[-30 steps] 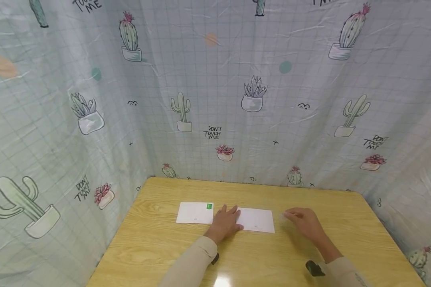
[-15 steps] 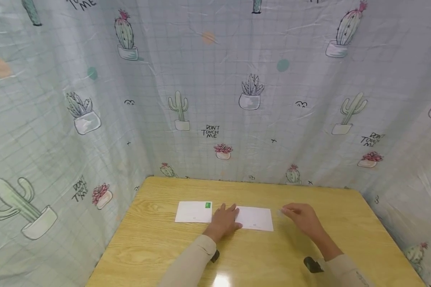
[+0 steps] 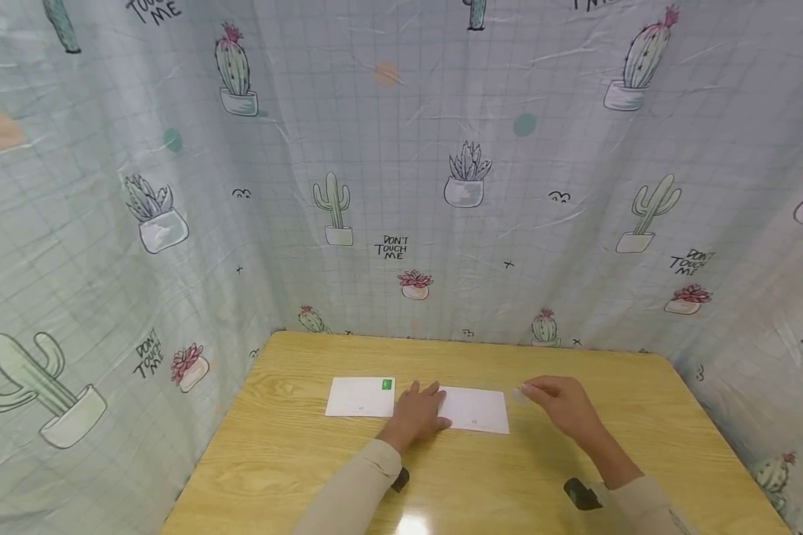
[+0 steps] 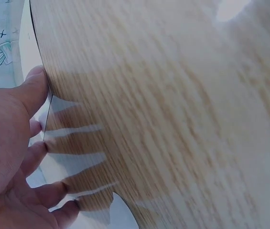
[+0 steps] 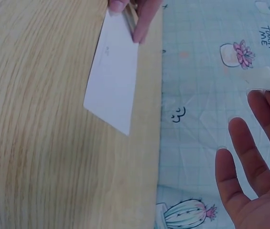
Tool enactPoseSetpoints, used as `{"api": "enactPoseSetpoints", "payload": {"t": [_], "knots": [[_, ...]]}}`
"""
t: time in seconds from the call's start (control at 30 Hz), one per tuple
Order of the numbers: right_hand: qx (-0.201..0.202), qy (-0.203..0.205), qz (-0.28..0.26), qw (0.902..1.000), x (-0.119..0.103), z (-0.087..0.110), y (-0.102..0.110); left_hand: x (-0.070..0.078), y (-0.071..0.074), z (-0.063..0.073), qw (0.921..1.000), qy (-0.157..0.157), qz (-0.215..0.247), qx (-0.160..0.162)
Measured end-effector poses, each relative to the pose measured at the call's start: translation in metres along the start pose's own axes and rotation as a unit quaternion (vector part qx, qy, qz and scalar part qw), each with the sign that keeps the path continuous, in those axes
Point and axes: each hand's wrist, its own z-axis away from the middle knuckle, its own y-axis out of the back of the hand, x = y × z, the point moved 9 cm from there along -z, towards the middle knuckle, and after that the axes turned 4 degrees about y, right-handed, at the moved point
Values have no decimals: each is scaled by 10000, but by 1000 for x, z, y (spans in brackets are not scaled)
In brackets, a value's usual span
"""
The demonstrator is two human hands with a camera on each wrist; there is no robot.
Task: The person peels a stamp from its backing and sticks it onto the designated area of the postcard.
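Note:
My left hand [image 3: 418,411] rests with spread fingers on the left end of a white envelope [image 3: 478,410]. In the left wrist view its thumb [image 4: 35,86] lies along the edge of that paper. Just right of the envelope, my right hand [image 3: 562,403] is raised over the table. Its thumb and index finger pinch a small, pale, see-through square [image 5: 264,78]; its other fingers are extended. To the left of my left hand lies a second white envelope [image 3: 358,397], with a green stamp [image 3: 387,384] in its upper right corner.
Both envelopes lie on a wood-grain table [image 3: 274,475]. A cactus-print curtain [image 3: 401,163] hangs behind the table and along its sides. Black wrist cameras are strapped near both cuffs, and a bright reflection shows at the table's front.
My right hand has drifted slightly left with the see-through square, nearer the envelope's right end. The left hand stays on the envelope, and the head view has shifted a little.

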Motion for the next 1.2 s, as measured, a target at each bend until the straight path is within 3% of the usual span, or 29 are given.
{"api": "enactPoseSetpoints", "payload": {"t": [0.27, 0.97, 1.2], "knots": [[81, -48, -419, 9991, -8, -1, 3, 1, 1, 1, 9999, -73, 96, 31], [80, -511, -741, 9959, -23, 0, 3, 0, -3, 5, 9982, -150, 582, -6], [80, -422, -894, 9951, -30, -2, 5, -2, 1, 4, 9973, -276, 670, 89]]}}
